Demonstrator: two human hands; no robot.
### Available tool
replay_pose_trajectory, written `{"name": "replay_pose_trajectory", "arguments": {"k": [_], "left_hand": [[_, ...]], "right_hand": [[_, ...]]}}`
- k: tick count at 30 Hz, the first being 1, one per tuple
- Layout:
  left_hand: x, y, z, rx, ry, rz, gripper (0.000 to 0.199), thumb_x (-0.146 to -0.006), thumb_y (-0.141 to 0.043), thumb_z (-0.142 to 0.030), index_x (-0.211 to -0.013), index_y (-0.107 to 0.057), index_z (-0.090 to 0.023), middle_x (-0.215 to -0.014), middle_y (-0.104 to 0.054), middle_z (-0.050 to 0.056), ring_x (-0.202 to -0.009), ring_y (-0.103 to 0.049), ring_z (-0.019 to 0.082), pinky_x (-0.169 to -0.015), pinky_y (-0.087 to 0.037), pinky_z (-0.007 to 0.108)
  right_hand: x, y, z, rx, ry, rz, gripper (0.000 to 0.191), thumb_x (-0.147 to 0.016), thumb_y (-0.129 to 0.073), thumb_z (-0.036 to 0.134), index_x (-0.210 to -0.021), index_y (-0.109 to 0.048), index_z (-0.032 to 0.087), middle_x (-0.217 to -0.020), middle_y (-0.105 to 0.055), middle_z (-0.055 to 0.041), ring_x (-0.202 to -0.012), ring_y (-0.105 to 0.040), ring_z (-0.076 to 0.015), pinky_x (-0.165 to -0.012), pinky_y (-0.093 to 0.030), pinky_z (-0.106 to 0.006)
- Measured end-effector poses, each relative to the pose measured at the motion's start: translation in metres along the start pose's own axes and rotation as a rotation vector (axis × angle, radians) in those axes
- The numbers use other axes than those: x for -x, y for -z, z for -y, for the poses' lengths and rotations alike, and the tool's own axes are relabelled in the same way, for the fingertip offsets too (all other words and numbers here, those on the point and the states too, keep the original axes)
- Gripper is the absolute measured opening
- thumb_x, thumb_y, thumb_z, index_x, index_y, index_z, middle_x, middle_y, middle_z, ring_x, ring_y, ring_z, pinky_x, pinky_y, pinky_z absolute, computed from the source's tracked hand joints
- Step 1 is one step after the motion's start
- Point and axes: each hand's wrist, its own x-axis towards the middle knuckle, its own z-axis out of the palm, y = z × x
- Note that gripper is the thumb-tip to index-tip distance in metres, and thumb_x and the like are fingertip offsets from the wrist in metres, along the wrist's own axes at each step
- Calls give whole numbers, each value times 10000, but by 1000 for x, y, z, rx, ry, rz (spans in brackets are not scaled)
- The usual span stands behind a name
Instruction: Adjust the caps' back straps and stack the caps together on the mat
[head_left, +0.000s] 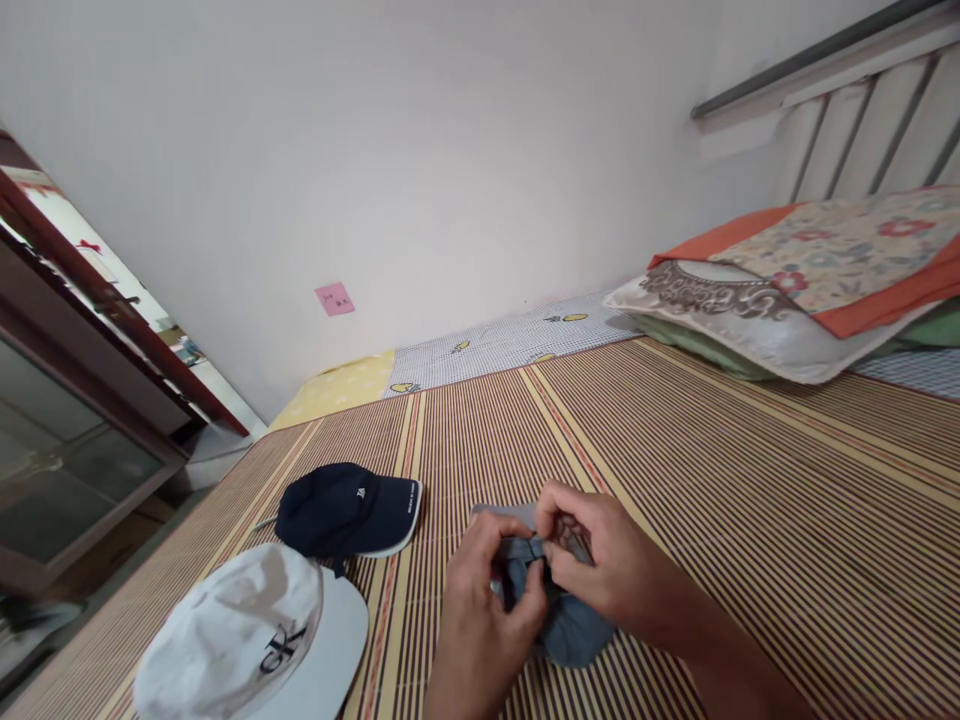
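Observation:
A grey-blue cap [576, 632] is between my two hands, low in the middle of the head view, above the striped mat. My left hand [484, 590] pinches the cap's strap at the left, thumb and forefinger closed on it. From the other side, my right hand [592, 550] grips the same strap with its fingertips. The fingers partly hide the strap and its fastening. Left of my hands lies a navy cap [322, 510] with a white-edged brim. Nearer to me rests a white cap [232, 630] with black letters on its front.
The striped mat [480, 440] covers the bed. Pillows with an orange floral cover [847, 250] are stacked at the far right, below a slatted headboard [870, 130]. A white wall [450, 180] with a pink note [334, 298] stands behind. A glass-panelled cabinet [67, 450] is at the left.

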Motion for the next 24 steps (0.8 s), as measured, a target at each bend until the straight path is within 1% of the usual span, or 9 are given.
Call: {"name": "replay_pose_trajectory", "arguments": {"k": [3, 5, 7, 9, 12, 14, 16, 21, 24], "left_hand": [[1, 0, 1, 46, 44, 14, 170, -805, -642, -140, -940, -647, -245, -838, -647, -20, -697, -567, 152, -661, -432, 267], [2, -1, 4, 111, 77, 21, 180, -802, -626, -148, -957, -631, -239, -864, -651, -13, -741, -592, 158, -674, -444, 268], [1, -2, 7, 187, 106, 14, 184, -800, -627, -159, -969, -622, -232, -912, -669, 6, -835, -633, 180, -725, -468, 282], [1, -2, 8, 248, 137, -2, 182, -801, -631, -167, -973, -622, -228, -930, -677, 12, -889, -649, 192, -759, -478, 291], [1, -1, 7, 301, 161, 2, 187, -803, -646, -173, -981, -633, -227, -938, -683, 7, -898, -654, 184, -781, -484, 290], [1, 0, 5, 314, 170, -6, 184, -799, -657, -173, -974, -638, -227, -932, -685, 3, -890, -653, 178, -780, -486, 286], [2, 0, 4, 304, 173, -20, 179, -792, -667, -170, -959, -639, -226, -917, -687, 1, -876, -649, 176, -769, -486, 282], [1, -1, 8, 256, 159, -29, 171, -792, -677, -175, -954, -644, -221, -912, -680, 10, -875, -650, 184, -749, -488, 278], [0, -3, 10, 285, 155, -47, 170, -778, -691, -164, -932, -641, -218, -890, -659, 2, -862, -646, 179, -747, -490, 273]], "right_hand": [[-1, 2, -4, -192, -10, 13, 133, -805, -570, 112, -794, -520, 234, -732, -530, 59, -669, -514, -124, -599, -403, -259], [-1, 4, -4, -273, -19, 41, 99, -835, -564, 136, -825, -544, 233, -754, -553, 51, -686, -536, -129, -619, -430, -264], [-1, 5, -2, -236, -8, 70, 114, -844, -549, 128, -875, -586, 232, -788, -590, 41, -711, -556, -136, -643, -443, -272], [0, 5, 2, -96, 35, 77, 194, -823, -544, 90, -925, -617, 237, -845, -618, 31, -760, -571, -144, -686, -451, -282], [2, 1, 6, 116, 103, 37, 261, -780, -535, 38, -928, -605, 242, -900, -612, 25, -805, -572, -150, -739, -446, -299], [3, -2, 7, 160, 110, 6, 243, -781, -534, 42, -914, -583, 240, -895, -603, 25, -795, -569, -150, -729, -439, -303], [2, -3, 5, 116, 85, -14, 196, -811, -535, 73, -909, -565, 241, -865, -601, 30, -774, -569, -150, -706, -433, -301], [-2, -3, -1, -102, 39, -52, 111, -861, -496, 136, -860, -535, 240, -793, -577, 36, -757, -567, -154, -688, -437, -301], [-4, -3, -2, -97, 63, -25, 115, -902, -486, 158, -936, -560, 240, -851, -611, 25, -795, -601, -160, -724, -462, -308]]}}
